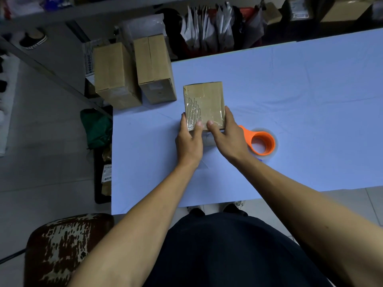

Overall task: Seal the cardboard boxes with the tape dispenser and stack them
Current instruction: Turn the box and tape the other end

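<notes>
Now both hands, left hand [189, 139] and right hand [226, 134], grip the small box [204, 104], its long side pointing away, tape dispenser [262, 142] beside the right one.

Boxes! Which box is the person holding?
The small taped cardboard box mid-table, gripped by left hand and right hand. The two bigger boxes stand untouched at the table's left corner.

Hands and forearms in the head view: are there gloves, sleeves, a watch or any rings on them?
Both are bare. The left hand and right hand wear no gloves, and no rings show. No sleeve shows on either forearm, and neither wrist carries a watch or band. The only clothing in sight is a dark garment at the bottom of the frame.
</notes>
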Demonstrator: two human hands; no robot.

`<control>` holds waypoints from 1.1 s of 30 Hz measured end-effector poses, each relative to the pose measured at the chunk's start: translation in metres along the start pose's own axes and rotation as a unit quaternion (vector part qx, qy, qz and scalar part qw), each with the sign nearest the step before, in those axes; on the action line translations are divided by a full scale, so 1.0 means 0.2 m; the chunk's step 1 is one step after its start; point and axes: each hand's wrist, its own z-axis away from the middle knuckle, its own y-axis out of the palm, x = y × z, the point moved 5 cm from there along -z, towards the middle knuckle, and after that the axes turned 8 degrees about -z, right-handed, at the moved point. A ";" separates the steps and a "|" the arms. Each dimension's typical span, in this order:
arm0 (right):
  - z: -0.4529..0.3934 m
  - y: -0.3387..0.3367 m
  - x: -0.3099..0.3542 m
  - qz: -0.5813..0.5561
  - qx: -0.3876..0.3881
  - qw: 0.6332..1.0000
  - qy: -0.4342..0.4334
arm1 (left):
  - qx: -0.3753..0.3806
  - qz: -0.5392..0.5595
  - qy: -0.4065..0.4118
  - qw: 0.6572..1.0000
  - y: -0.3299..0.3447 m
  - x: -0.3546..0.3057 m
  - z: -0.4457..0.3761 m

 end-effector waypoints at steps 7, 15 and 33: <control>-0.03 -0.06 -0.07 -0.084 0.053 0.994 0.048 | 0.035 0.079 -0.039 0.995 -0.03 0.06 -0.04; -0.03 -0.06 -0.08 -0.151 0.095 0.982 0.069 | 0.067 0.125 -0.035 0.989 -0.06 0.05 -0.05; -0.10 -0.13 0.13 0.008 -0.002 1.000 0.004 | 0.126 0.055 -0.018 0.990 -0.15 -0.13 -0.11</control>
